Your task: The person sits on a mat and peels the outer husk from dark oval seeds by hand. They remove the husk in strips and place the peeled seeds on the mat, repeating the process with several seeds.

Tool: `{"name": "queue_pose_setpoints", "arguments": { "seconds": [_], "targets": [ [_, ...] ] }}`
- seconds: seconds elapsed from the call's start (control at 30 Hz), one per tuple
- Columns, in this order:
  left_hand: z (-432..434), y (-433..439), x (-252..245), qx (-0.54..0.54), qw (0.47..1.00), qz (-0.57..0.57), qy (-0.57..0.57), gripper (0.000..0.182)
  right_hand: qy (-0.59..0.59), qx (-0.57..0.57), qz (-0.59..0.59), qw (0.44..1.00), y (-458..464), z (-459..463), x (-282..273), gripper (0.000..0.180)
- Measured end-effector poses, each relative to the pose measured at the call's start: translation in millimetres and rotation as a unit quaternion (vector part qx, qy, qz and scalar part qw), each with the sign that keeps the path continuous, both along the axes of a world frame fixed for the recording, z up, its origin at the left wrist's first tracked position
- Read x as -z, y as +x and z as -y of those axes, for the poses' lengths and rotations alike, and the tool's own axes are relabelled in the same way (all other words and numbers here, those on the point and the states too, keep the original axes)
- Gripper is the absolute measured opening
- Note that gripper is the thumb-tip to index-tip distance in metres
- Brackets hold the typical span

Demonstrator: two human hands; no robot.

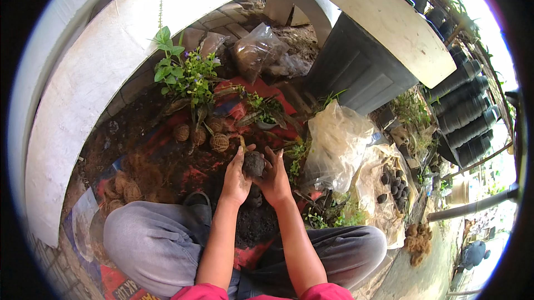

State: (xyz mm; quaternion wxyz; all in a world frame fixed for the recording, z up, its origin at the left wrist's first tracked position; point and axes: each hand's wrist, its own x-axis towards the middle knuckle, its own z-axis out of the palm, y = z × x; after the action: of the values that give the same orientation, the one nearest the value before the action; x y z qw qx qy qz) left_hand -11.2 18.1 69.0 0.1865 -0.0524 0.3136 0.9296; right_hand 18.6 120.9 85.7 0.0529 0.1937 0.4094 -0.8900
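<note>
A ball of dark soil (253, 164) rests between my two hands, over the soil-strewn red sheet. My left hand (236, 177) cups its left side and my right hand (274, 179) lies along its right side, fingers raised. A yellowish stem or leaf sticks up by the left fingertips; whether it joins the ball I cannot tell. Below the hands is a heap of dark loose soil (254, 227) with darker lumps on it. Several string-wrapped balls (219, 142) lie ahead to the left, some under leafy plants. Brown fibre (132, 191) lies near my left knee.
Flowering plants (196, 70) stand ahead at left, below a curved white wall (83, 91). A clear plastic bag (338, 145) and a sheet with dark balls (396, 189) are at right. Beyond are a dark planter (358, 66), stacked black pots (463, 108) and, far off, a person (473, 255).
</note>
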Motion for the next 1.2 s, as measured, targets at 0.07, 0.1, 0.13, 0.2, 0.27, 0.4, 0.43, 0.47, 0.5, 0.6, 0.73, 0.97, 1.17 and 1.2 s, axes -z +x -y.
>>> {"name": "queue_pose_setpoints", "arguments": {
  "seconds": [0.07, 0.1, 0.13, 0.2, 0.27, 0.4, 0.43, 0.47, 0.5, 0.6, 0.73, 0.97, 1.17, 1.2],
  "targets": [
    [-2, 2, 2, -0.02, 0.998, -0.031, -0.049, 0.056, 0.005, -0.003, -0.001, 1.0, 1, -4, 0, 0.074],
    [-3, 2, 3, -0.026, 1.0, -0.007, -0.016, 0.056, 0.002, -0.016, -0.003, 1.0, 0, -5, 0, 0.072],
    [-4, 2, 4, -0.035, 0.999, 0.004, 0.024, 0.056, 0.002, -0.03, -0.013, 0.999, 0, -4, 1, 0.07],
    [-4, 5, 5, -0.043, 0.993, 0.034, 0.108, 0.054, -0.005, -0.049, -0.037, 0.998, -1, -2, 3, 0.067],
    [-4, 6, 6, -0.033, 0.977, 0.062, 0.203, 0.049, -0.014, -0.054, -0.051, 0.997, -3, 3, 6, 0.064],
    [-3, 6, 0, -0.051, 0.986, 0.081, 0.139, 0.049, 0.003, -0.054, -0.062, 0.997, -1, 11, 9, 0.06],
    [-5, 5, -2, -0.051, 0.989, 0.061, 0.122, 0.049, -0.019, -0.047, -0.057, 0.997, -1, 16, 10, 0.058],
    [-7, 6, -5, -0.043, 0.992, 0.034, 0.114, 0.048, -0.045, -0.04, -0.039, 0.997, -1, 19, 10, 0.057],
    [-8, 6, -7, -0.07, 0.992, 0.07, 0.08, 0.05, -0.018, -0.032, -0.067, 0.997, 0, 20, 9, 0.056],
    [-11, 9, -12, -0.137, 0.98, 0.147, -0.003, 0.058, 0.028, -0.01, -0.106, 0.994, 2, 24, 5, 0.055],
    [-1, 7, -7, -0.095, 0.991, 0.093, -0.004, 0.063, 0.021, -0.02, -0.109, 0.994, 4, 26, 0, 0.054],
    [-3, 9, 13, -0.119, 0.976, -0.08, -0.165, 0.071, 0.052, -0.038, -0.131, 0.989, 5, 29, -2, 0.059],
    [-3, 4, 14, -0.059, 0.998, 0.018, 0.021, 0.067, -0.007, -0.04, -0.073, 0.997, 5, 14, -2, 0.067],
    [-3, 4, 12, -0.033, 0.997, 0.016, 0.066, 0.066, -0.03, -0.01, -0.04, 0.999, 2, 10, -3, 0.067]
  ]
}}
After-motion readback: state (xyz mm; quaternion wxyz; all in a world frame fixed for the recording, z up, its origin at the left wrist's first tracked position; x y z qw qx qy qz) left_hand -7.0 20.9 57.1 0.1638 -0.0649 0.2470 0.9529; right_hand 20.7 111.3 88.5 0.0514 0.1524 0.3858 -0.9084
